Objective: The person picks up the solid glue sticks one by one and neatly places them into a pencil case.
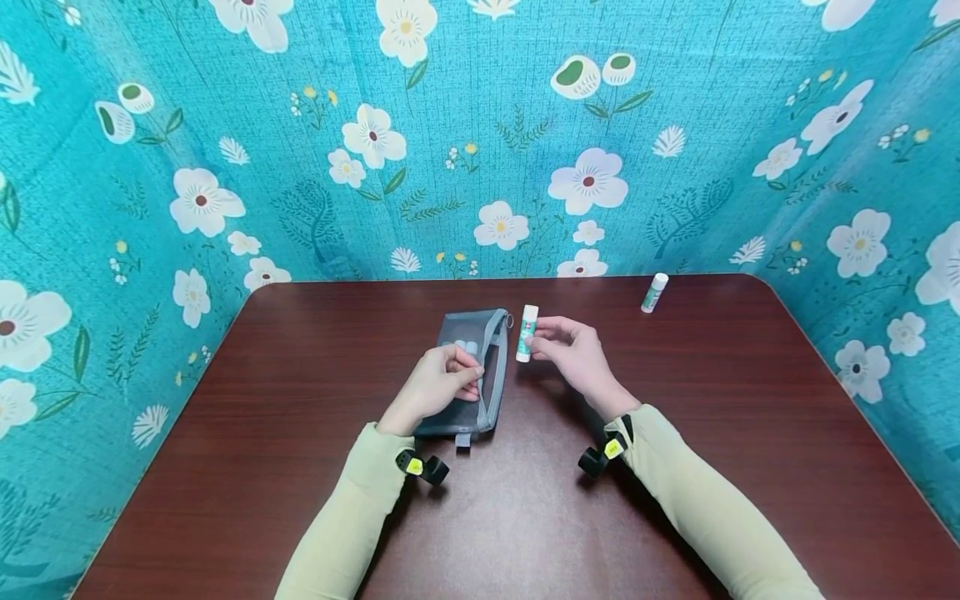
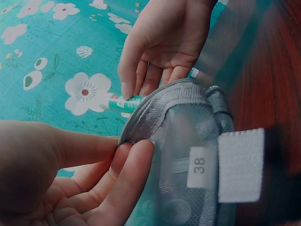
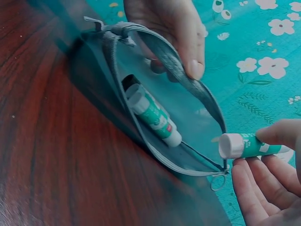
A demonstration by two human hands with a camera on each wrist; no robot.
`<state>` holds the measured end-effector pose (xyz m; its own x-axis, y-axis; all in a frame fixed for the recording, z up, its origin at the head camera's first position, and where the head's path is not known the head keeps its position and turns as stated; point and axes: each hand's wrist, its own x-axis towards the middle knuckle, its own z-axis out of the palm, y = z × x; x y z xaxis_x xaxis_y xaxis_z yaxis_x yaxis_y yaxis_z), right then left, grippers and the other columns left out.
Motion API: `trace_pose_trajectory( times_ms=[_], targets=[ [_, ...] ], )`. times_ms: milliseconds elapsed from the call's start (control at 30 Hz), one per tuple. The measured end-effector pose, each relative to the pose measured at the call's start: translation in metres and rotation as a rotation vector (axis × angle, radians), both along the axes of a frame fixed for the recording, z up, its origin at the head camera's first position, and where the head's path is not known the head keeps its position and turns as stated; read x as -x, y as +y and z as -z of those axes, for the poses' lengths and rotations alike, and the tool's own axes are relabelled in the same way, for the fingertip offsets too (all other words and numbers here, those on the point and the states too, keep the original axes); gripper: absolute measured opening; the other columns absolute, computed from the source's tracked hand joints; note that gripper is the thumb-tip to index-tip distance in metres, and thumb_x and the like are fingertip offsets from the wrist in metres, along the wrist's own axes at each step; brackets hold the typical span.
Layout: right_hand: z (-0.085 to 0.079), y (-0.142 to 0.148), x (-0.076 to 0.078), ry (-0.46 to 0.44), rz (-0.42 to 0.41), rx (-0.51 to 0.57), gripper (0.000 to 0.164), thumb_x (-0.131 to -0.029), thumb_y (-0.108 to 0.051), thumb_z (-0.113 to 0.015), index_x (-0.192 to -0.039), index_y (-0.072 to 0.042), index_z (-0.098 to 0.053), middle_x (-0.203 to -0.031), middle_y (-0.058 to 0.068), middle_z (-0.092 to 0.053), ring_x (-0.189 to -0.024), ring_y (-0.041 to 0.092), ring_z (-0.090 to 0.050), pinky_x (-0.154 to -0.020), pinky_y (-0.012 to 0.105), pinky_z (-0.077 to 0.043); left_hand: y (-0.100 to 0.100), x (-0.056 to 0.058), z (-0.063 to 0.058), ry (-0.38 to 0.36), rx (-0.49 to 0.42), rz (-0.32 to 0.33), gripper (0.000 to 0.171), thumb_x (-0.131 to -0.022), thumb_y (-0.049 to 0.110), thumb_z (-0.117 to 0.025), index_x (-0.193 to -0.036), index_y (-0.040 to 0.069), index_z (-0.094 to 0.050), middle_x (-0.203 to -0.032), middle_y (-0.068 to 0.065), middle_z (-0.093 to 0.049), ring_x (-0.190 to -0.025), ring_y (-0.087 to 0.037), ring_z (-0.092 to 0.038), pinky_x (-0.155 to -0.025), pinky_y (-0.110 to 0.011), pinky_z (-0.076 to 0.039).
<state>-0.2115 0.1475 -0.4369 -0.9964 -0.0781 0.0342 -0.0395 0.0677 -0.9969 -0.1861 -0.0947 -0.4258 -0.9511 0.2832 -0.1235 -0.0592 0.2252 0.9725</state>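
Note:
My left hand (image 1: 441, 382) pinches the open zipper edge of a grey mesh zip pouch (image 1: 444, 421), which lies on the table with its mouth spread. Inside, the right wrist view shows a green-and-white glue stick (image 3: 154, 116) lying close against another stick-like item with a dark end, partly hidden. Between thumb and fingers, my right hand (image 1: 576, 354) holds a second green-and-white glue stick (image 1: 527, 333) just beside the pouch's mouth, near the zipper ring (image 3: 217, 182). Another glue stick (image 1: 655, 293) is at the table's far right, apart from both hands.
The dark wood table (image 1: 300, 400) ends at the back against a teal floral cloth (image 1: 450, 167), which also rises at both sides. A white tag marked 38 (image 2: 199, 167) is on the pouch. Black cameras (image 1: 433, 471) are strapped at both wrists.

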Motion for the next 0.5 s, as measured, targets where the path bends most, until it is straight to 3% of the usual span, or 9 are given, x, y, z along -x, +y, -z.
trace_pose_trajectory(
  times_ms=[267,500],
  targets=[
    [0.009,-0.01,0.0,-0.039,-0.035,-0.049,0.035,-0.092,-0.009,-0.075,-0.124,0.002,-0.067,-0.107,0.018,-0.071,-0.086,0.022,-0.072,-0.084,0.045,-0.061,0.0,0.001,0.001,0.02,-0.009,0.006,0.008,-0.098,0.0,-0.067,-0.101,-0.005,-0.063,-0.08,-0.016,-0.066,-0.066,-0.02,-0.069,-0.066,-0.035,-0.063],
    [0.017,-0.017,0.0,-0.077,-0.061,-0.04,0.034,-0.091,-0.006,-0.074,-0.123,0.005,-0.066,-0.104,0.018,-0.071,-0.082,0.023,-0.073,-0.08,0.04,-0.062,0.0,0.0,0.001,-0.004,-0.01,-0.009,0.008,-0.097,0.0,-0.068,-0.101,-0.004,-0.063,-0.08,-0.015,-0.066,-0.066,-0.02,-0.069,-0.067,-0.035,-0.064]
  ],
)
